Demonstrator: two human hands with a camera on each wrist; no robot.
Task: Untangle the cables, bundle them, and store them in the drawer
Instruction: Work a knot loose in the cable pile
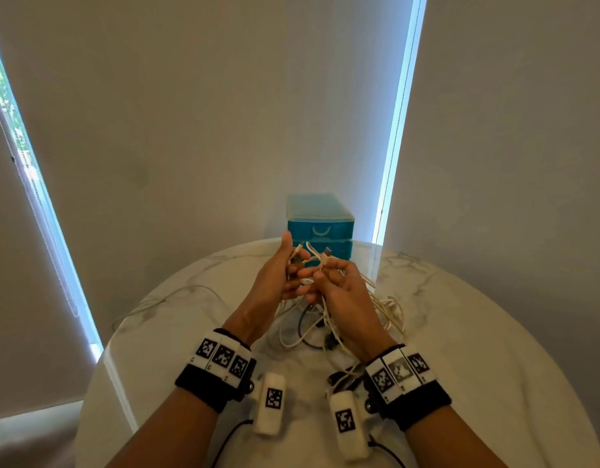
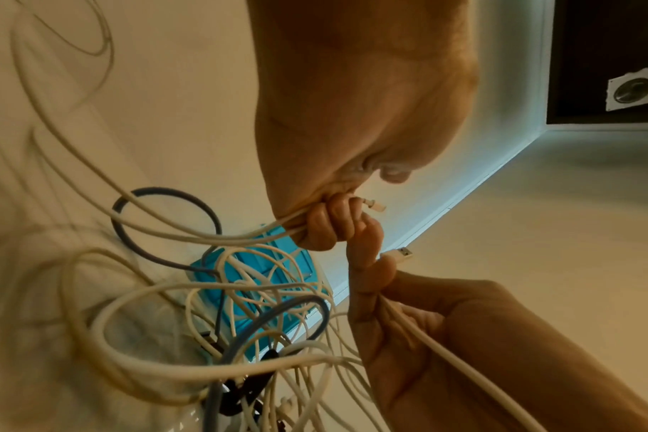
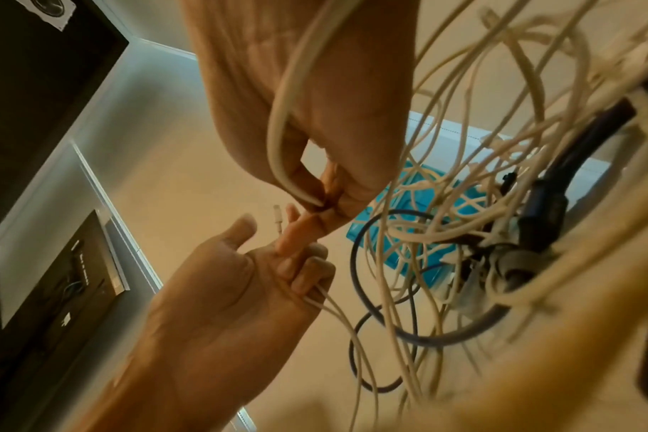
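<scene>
Both hands are raised above a tangle of white and dark cables (image 1: 329, 319) on the round marble table (image 1: 477, 332). My left hand (image 1: 285, 271) curls its fingers round thin white cables (image 2: 189, 233), a small white plug (image 2: 374, 204) sticking out past the knuckles. My right hand (image 1: 329, 278) pinches a thicker white cable (image 3: 278, 134) just behind its USB plug (image 2: 402, 253). The two hands touch at the fingertips. A blue plastic drawer unit (image 1: 320, 224) stands behind them, its drawers closed.
The cable tangle (image 3: 481, 204) hangs and spreads to the right of the hands, with a dark blue cable (image 2: 159, 222) looping through it. The table's far edge (image 1: 325, 243) meets the wall at the drawer unit. Window strips flank the wall.
</scene>
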